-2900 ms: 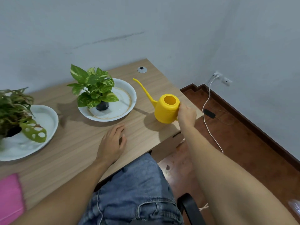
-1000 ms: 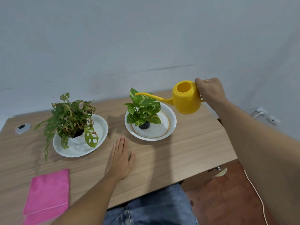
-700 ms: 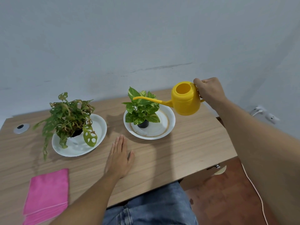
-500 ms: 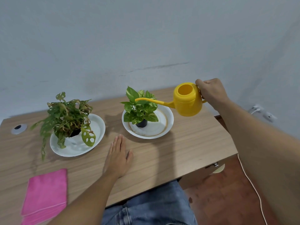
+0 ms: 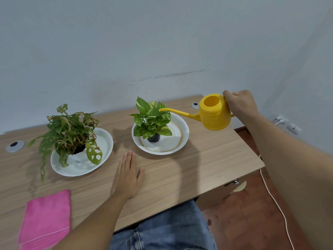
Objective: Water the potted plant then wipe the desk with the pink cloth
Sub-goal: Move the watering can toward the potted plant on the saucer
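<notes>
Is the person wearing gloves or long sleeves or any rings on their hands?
No. The left hand and right hand are bare, with no gloves, rings or watch showing. Both forearms are uncovered, so no sleeves reach into view. The only clothing visible is blue denim jeans on the lap.

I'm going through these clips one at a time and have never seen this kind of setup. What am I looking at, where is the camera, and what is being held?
No machine here: a person wears one wide-angle camera on the head, looking down at their own bare hands. The right hand grips a yellow watering can in the air, its spout reaching over the small green potted plant in a white dish. The left hand lies flat and open on the wooden desk. Also there: a bigger, browning plant in another dish, and a folded pink cloth.
</notes>
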